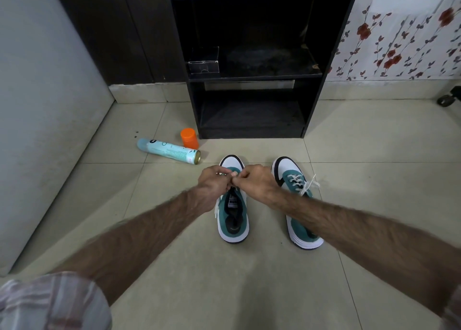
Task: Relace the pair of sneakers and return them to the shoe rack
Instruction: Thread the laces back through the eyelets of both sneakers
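Two teal-and-white sneakers stand side by side on the tiled floor, toes toward the black shoe rack [252,77]. The right sneaker [296,180] has its white lace threaded and tied in a bow. Over the tongue of the left sneaker [233,219] my left hand [212,182] and my right hand [254,180] meet, each pinching the white lace with curled fingers. A loose lace end hangs down the left sneaker's outer side. My fingers hide the eyelets of that shoe.
A light blue spray can [168,150] lies on the floor left of the sneakers, with an orange cap [189,138] beside it. A clear plastic box [203,61] sits on the rack's middle shelf. A chair caster [446,98] shows at far right.
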